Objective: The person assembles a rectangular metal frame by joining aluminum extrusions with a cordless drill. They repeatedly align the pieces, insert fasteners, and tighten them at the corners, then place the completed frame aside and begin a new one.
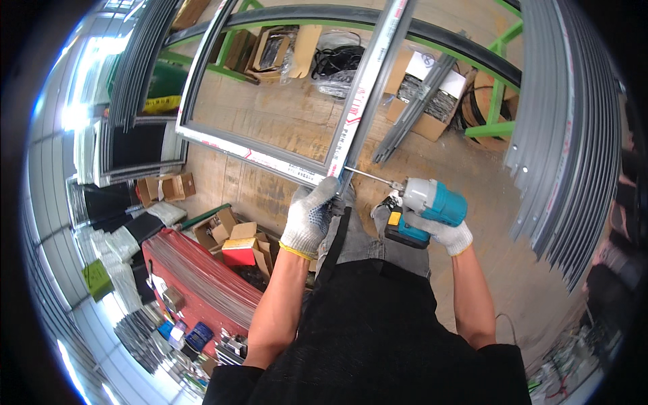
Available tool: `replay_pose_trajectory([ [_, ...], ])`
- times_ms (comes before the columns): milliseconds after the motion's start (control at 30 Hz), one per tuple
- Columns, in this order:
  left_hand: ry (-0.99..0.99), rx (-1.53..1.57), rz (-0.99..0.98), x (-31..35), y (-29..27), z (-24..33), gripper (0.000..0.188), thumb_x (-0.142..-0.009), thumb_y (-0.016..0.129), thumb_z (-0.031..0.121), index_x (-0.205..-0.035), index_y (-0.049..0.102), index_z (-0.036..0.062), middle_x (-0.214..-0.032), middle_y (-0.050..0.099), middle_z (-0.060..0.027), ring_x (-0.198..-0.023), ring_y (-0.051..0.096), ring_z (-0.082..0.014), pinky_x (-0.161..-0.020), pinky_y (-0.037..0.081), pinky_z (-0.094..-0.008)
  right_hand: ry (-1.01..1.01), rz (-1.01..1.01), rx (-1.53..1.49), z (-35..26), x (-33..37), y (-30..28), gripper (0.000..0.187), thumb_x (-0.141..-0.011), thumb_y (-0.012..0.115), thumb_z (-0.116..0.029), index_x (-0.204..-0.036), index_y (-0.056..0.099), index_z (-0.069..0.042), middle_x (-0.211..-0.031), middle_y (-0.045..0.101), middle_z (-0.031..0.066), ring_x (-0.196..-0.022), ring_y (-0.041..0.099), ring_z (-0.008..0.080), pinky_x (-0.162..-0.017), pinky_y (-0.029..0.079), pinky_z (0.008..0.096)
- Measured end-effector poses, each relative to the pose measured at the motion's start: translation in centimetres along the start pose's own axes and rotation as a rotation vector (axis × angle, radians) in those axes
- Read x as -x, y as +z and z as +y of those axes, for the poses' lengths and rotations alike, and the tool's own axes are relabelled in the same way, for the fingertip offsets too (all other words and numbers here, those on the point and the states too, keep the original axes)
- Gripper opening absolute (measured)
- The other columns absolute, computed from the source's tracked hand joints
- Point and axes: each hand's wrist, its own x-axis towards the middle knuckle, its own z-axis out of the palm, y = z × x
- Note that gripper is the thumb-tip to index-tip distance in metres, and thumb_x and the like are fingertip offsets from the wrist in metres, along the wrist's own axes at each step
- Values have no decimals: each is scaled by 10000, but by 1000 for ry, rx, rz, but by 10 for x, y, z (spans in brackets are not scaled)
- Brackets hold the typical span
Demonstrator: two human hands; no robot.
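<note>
A metal window frame with white, red-printed protective film lies across a green stand. My left hand, in a white knitted glove with blue dots, is closed on the frame's near corner, thumb on top; its other fingers are partly hidden. In my right hand, also gloved, is a teal and grey cordless impact driver, gripped by its handle and pointing left. Its long thin bit reaches the side of the frame close to the left hand. Whether the tip sits in a screw is too small to tell.
Green stand legs with a black padded rail hold the frame. Grey profiles hang stacked at the right. Open cartons and loose grey profiles lie beyond. At the lower left stands a red-covered bench beside more cartons.
</note>
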Motion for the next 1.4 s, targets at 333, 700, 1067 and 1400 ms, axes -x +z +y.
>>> replay_pose_trajectory([
  [333, -58, -69, 37, 7, 8, 10, 405, -881, 845, 264, -1101, 679, -34, -868, 683, -82, -709, 627, -166, -642, 494, -294, 113, 227, -38, -28, -18, 3, 250, -771, 862, -70, -984, 733, -46, -887, 745, 46, -763, 713, 171, -678, 562, 305],
  [700, -2, -66, 24, 8, 13, 17, 349, -871, 823, 265, -1026, 747, -39, -772, 668, -51, -625, 558, -112, -576, 443, -277, 197, 79, 151, -8, -14, -12, 290, -760, 864, -85, -1018, 732, -66, -938, 745, 41, -817, 708, 173, -736, 560, 309],
  [1067, -47, -198, 34, 8, 13, 18, 401, -877, 834, 308, -1035, 725, -44, -826, 694, -80, -695, 616, -147, -638, 490, -295, 242, 38, 209, -5, -16, -20, 505, -720, 965, -182, -1169, 758, -80, -1050, 761, 55, -923, 733, 209, -828, 580, 327],
  [1400, 9, -159, 53, 11, 10, 12, 424, -896, 809, 335, -1039, 727, -55, -839, 701, -75, -709, 632, -145, -653, 503, -303, 251, 68, 83, 3, -11, -25, 571, -717, 974, -153, -1231, 740, -72, -1137, 765, 55, -1009, 736, 196, -875, 584, 336],
])
